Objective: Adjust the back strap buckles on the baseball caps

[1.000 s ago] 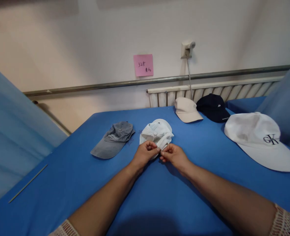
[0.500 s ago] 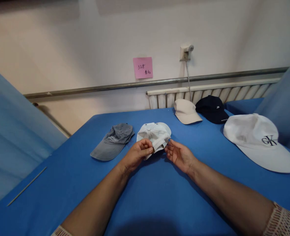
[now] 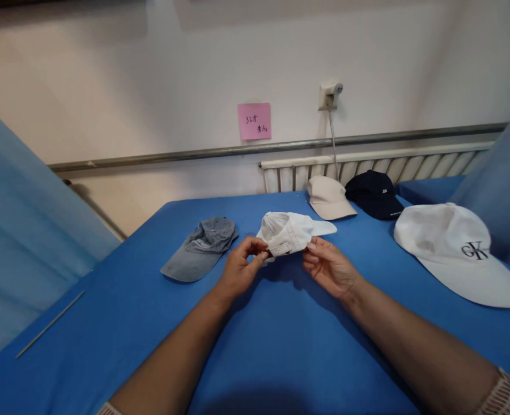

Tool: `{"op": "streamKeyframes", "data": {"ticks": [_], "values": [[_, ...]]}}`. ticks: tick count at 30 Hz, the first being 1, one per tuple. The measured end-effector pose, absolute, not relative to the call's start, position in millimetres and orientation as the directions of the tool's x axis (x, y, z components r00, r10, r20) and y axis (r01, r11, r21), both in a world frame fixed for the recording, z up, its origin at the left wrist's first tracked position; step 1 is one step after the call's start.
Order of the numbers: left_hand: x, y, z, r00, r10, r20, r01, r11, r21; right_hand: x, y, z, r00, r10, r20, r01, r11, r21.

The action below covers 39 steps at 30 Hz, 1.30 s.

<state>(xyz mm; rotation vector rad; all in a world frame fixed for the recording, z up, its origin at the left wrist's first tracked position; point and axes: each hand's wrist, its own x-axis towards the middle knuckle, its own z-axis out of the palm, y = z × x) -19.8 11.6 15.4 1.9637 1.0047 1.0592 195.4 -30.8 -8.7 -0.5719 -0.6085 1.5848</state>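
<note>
A white baseball cap (image 3: 295, 231) is held up over the blue-covered table, its brim pointing right and its back strap facing me. My left hand (image 3: 244, 265) pinches the left end of the strap between thumb and fingers. On the other side, my right hand (image 3: 330, 268) grips the cap's lower edge with its fingertips. A grey baseball cap (image 3: 200, 248) lies just left of my left hand, brim toward the lower left.
Right of my hands rests a large white cap (image 3: 447, 239) with black letters. Behind stand a beige cap (image 3: 330, 197) and a dark navy cap (image 3: 373, 193), near a radiator (image 3: 280, 176). A thin stick (image 3: 51, 324) lies at the table's left edge.
The white cap has been lifted and turned, so its brim now points right. My right hand has closed on its edge; my left hand still pinches the strap.
</note>
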Motion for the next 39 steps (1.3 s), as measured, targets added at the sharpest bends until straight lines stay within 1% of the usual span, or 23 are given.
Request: {"op": "streamKeyframes", "data": {"ticks": [2, 4, 7, 9, 10, 13, 14, 15, 17, 20, 22, 23, 25, 27, 28, 31, 36, 39], "values": [[-21, 11, 14, 0.403, 0.83, 0.385, 0.397, -0.537, 0.744, 196, -27, -16, -0.076, 0.994, -0.077, -0.735, -0.108, -0.67], [-21, 11, 11, 0.459, 0.807, 0.371, 0.466, -0.574, 0.673, 196, -21, -25, -0.061, 0.985, -0.161, -0.745, -0.152, -0.65], [-21, 12, 5, 0.546, 0.776, 0.316, 0.492, -0.603, 0.629, 197, -14, -34, -0.034, 0.974, -0.223, -0.757, -0.171, -0.631], [-21, 12, 5, 0.6, 0.745, 0.291, 0.495, -0.631, 0.596, 200, -12, -34, 0.005, 0.979, -0.206, -0.743, -0.135, -0.655], [-22, 12, 6, 0.622, 0.728, 0.288, 0.502, -0.653, 0.567, 202, -12, -32, 0.02, 0.984, -0.175, -0.727, -0.106, -0.678], [-25, 13, 14, 0.634, 0.701, 0.326, 0.544, -0.704, 0.457, 207, -14, -25, 0.031, 0.998, -0.048, -0.684, -0.013, -0.729], [-27, 14, 18, 0.625, 0.701, 0.344, 0.561, -0.71, 0.426, 208, -14, -24, 0.031, 0.999, -0.028, -0.678, 0.0, -0.735], [-29, 14, 21, 0.614, 0.704, 0.357, 0.578, -0.709, 0.404, 208, -14, -25, 0.037, 0.999, -0.033, -0.676, 0.001, -0.737], [-32, 15, 27, 0.605, 0.712, 0.357, 0.602, -0.703, 0.38, 206, -13, -29, 0.058, 0.994, -0.092, -0.666, -0.03, -0.746], [-33, 14, 30, 0.629, 0.733, 0.259, 0.634, -0.677, 0.374, 202, -10, -39, 0.053, 0.98, -0.19, -0.626, -0.116, -0.771], [-30, 13, 27, 0.619, 0.766, 0.176, 0.672, -0.632, 0.387, 200, -9, -45, 0.016, 0.977, -0.213, -0.606, -0.16, -0.779], [-28, 13, 24, 0.595, 0.786, 0.165, 0.689, -0.606, 0.398, 199, -9, -47, 0.005, 0.977, -0.215, -0.599, -0.169, -0.782], [-24, 13, 17, 0.54, 0.813, 0.218, 0.695, -0.577, 0.43, 199, -9, -48, 0.003, 0.977, -0.214, -0.586, -0.172, -0.792], [-20, 13, 8, 0.522, 0.808, 0.272, 0.659, -0.585, 0.472, 198, -9, -49, 0.017, 0.976, -0.215, -0.574, -0.166, -0.802], [-18, 14, 4, 0.535, 0.801, 0.27, 0.638, -0.592, 0.492, 198, -9, -49, 0.024, 0.976, -0.215, -0.573, -0.163, -0.804], [-12, 18, -6, 0.572, 0.795, 0.202, 0.619, -0.58, 0.53, 197, -7, -50, 0.049, 0.975, -0.215, -0.585, -0.147, -0.797], [-1, 24, -11, 0.542, 0.83, 0.135, 0.661, -0.519, 0.542, 196, -6, -49, 0.135, 0.964, -0.228, -0.584, -0.109, -0.805], [0, 27, -13, 0.507, 0.849, 0.149, 0.665, -0.494, 0.56, 195, -7, -48, 0.172, 0.957, -0.232, -0.568, -0.096, -0.818]]}}
